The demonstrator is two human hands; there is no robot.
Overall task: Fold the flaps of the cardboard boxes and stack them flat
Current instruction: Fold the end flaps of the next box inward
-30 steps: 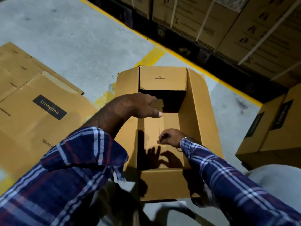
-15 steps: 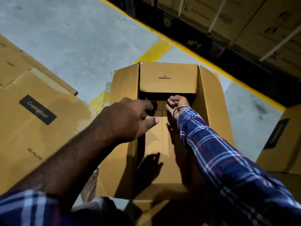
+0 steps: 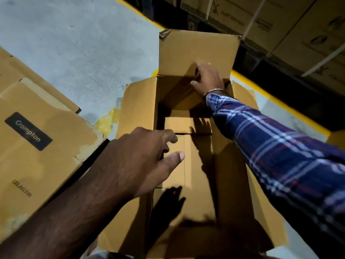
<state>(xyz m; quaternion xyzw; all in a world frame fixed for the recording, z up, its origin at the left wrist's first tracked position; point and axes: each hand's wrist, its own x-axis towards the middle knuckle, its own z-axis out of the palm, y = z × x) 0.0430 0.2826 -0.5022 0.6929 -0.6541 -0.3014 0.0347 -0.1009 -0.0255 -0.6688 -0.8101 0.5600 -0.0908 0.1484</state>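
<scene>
Open brown cardboard box (image 3: pixel 186 165) stood on grey concrete floor (image 3: pixel 74 43). Right hand (image 3: pixel 209 79) pressed far flap (image 3: pixel 197 51), fingers straight; left hand (image 3: pixel 141 157) hovered, relaxed (holding nothing). Flap-folding step; next likely needs collapsing flat.

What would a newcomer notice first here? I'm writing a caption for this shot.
The open cardboard box on the floor at centre, flaps spread. The right hand reaches across to press on its far flap, while the left hand hovers open over the near left wall. Flattened Crompton boxes lie to the left.
</scene>
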